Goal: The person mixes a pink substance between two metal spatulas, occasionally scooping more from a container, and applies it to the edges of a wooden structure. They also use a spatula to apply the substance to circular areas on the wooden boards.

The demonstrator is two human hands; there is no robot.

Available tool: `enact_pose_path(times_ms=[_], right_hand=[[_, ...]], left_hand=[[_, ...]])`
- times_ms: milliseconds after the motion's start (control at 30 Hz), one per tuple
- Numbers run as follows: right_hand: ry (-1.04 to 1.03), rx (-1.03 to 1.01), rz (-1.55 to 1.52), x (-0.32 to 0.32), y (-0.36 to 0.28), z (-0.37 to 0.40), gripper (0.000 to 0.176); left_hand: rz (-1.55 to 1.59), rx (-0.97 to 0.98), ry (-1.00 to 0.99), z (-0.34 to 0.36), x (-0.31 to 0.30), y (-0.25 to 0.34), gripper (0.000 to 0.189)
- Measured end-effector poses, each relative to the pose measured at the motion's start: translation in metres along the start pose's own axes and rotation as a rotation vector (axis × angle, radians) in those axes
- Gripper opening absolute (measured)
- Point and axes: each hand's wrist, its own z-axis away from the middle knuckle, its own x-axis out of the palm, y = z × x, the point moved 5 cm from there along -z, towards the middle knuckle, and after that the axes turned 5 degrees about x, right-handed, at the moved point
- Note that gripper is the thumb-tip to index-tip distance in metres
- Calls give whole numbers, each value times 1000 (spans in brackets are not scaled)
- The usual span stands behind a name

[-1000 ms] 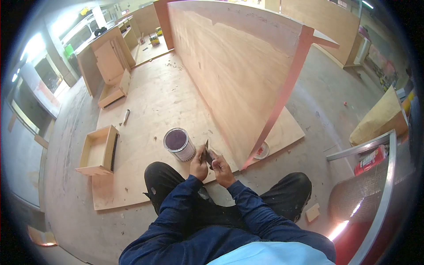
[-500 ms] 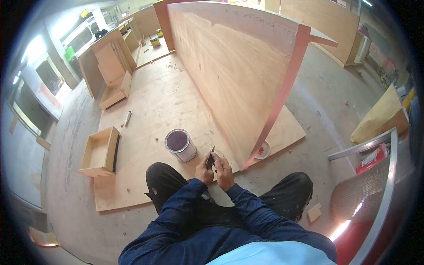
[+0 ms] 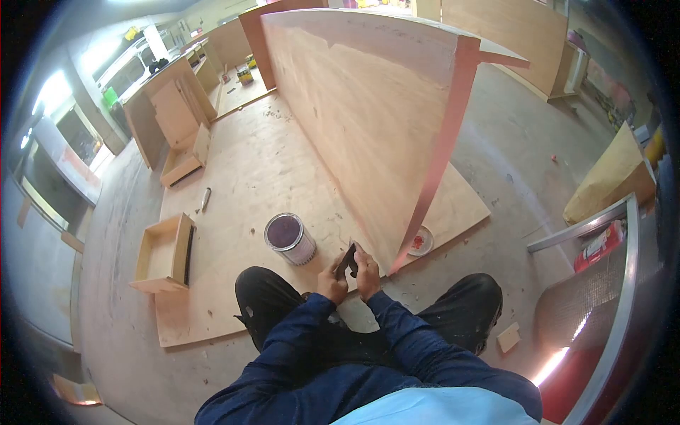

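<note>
Both hands meet low in the middle of the view, between the bent knees. My left hand [image 3: 332, 282] has its fingers closed on one side of a small dark flat tool [image 3: 348, 261], whose exact kind is hard to make out. The other side of it is gripped by my right hand [image 3: 367, 275]. Just left of the hands, an open can [image 3: 290, 239] with dark contents stands on the plywood sheet [image 3: 234, 234]. An upright wooden panel [image 3: 375, 106] with a pink front edge rises beyond the hands. A round lid [image 3: 421, 241] with reddish bits lies right of its foot.
A wooden drawer [image 3: 163, 255] sits at the left, with a slim knife-like tool [image 3: 206, 199] above it. Cabinet parts [image 3: 170, 113] stand farther back. On the right are a metal frame [image 3: 627, 283], a paper bag [image 3: 609, 180] and a small wood block [image 3: 508, 338].
The hands have moved slightly right, and the dark tool between them has turned, showing more of its dark surface. The view has shifted a little.
</note>
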Motion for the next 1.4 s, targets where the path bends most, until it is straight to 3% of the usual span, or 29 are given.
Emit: enact_pose_path(times_ms=[133, 200, 233, 267, 333, 400, 500, 667, 800, 867, 1000, 1067, 1100, 1133, 1233, 1300, 1333, 1400], right_hand=[[-74, -154, 103, 8, 1, 2, 39], [-130, -251, 173, 21, -12, 14, 38], [-165, -309, 141, 25, -5, 16, 37], [-163, -309, 140, 29, -11, 20, 37], [-250, -396, 250, 42, -35, 41, 36], [-243, -447, 305, 41, -37, 42, 35], [-148, -482, 322, 31, -17, 28, 35], [-130, -257, 279, 13, -6, 13, 36], [-50, -290, 195, 8, -13, 8, 37], [-11, -168, 309, 1, -4, 0, 37], [15, -216, 316, 1, -3, 0, 37], [-68, -463, 302, 17, -10, 9, 37], [-169, -337, 103, 31, -21, 23, 37], [-250, -259, 161, 34, -13, 26, 37], [-276, -391, 266, 46, -37, 46, 37], [-222, -484, 413, 44, -37, 46, 36], [-222, -482, 412, 43, -34, 44, 36], [-159, -404, 326, 36, -24, 34, 37]], left_hand=[[58, -152, -22, -6, -10, -7, 51], [444, -280, 108, -11, -12, -3, 57], [496, -457, 56, -6, -13, -5, 63], [496, -457, 53, -6, -13, -10, 63], [278, -146, 67, -9, -17, -13, 66], [377, -218, 78, -9, -20, 4, 63], [139, -311, -35, -5, -19, 6, 58], [127, -158, -45, 0, -9, -5, 56], [52, -109, -75, -2, -11, 9, 55], [25, -153, -203, -2, -7, 16, 57], [45, -34, -160, -2, 2, 7, 60], [194, -116, 8, -12, -9, 2, 62], [413, -593, 1, -14, -16, 12, 62], [492, -300, 126, -9, -7, -29, 61], [691, -400, 193, 0, -6, -54, 56], [406, -426, -21, 2, -5, -50, 52], [405, -428, -21, 4, -6, -48, 52], [84, -260, -76, -4, -18, -3, 49]])
